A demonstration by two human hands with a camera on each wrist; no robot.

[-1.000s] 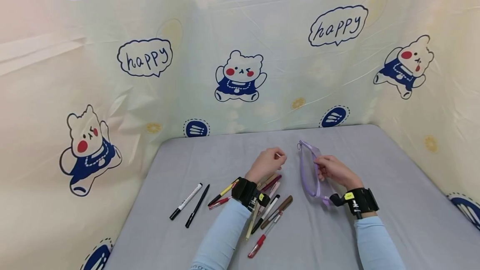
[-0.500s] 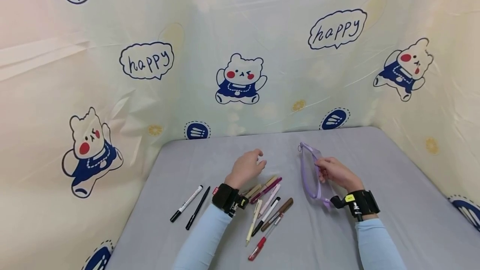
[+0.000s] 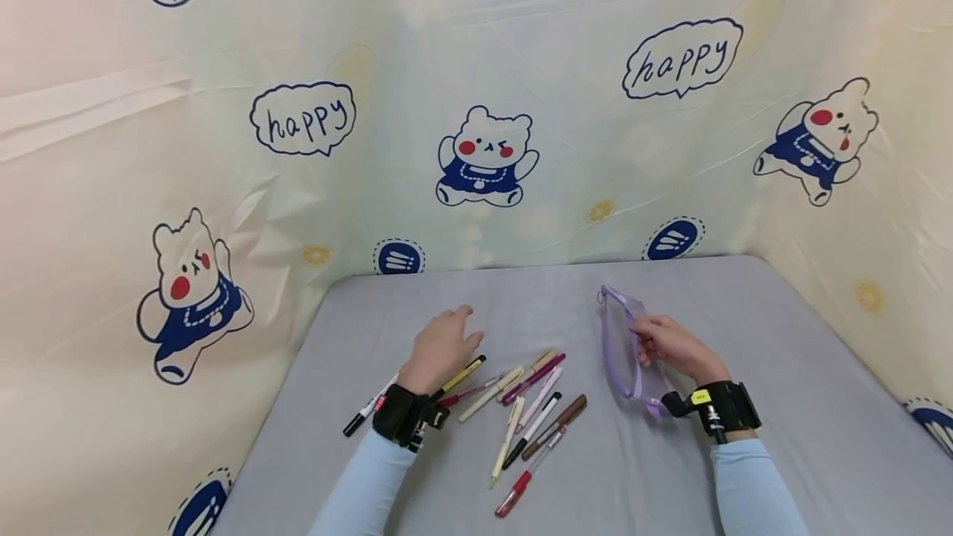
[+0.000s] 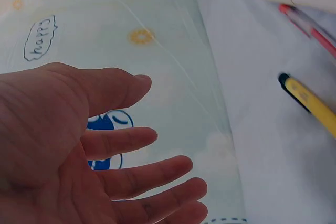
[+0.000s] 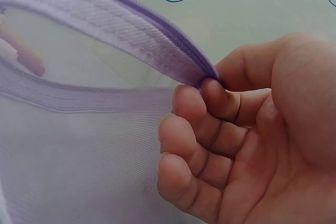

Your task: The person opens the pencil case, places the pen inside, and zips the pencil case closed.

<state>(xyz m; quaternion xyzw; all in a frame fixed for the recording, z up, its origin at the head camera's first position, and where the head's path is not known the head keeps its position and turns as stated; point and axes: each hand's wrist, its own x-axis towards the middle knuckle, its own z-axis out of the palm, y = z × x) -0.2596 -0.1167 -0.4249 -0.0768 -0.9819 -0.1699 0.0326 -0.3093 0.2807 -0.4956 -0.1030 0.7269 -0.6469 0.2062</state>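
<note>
My right hand [image 3: 673, 346] pinches the rim of a pale purple mesh zipper pouch [image 3: 636, 383], thumb against curled fingers. In the right wrist view the pouch [image 5: 89, 100] gapes open, and something pinkish shows past its rim at the left. My left hand [image 3: 442, 350] hovers over the left part of the pens, holding nothing. Its fingers [image 4: 152, 177] are spread and nearly straight in the left wrist view. Closest to it lies a yellow pen with a black end [image 3: 463, 376], beside a red pen [image 3: 469, 391]. The left hand and wrist partly cover a white marker [image 3: 368, 408].
Between the hands several pens lie loosely on the grey cloth [image 3: 596, 486]: a cream pen [image 3: 508, 441], a brown pen [image 3: 556, 427], a dark pink pen [image 3: 532, 379] and a clear pen with a red cap [image 3: 514, 495]. A printed curtain [image 3: 566, 155] hangs behind the table.
My left hand has moved left, from beside the pouch to above the yellow pen, and its fingers have straightened. My right hand has kept holding the pouch in about the same place.
</note>
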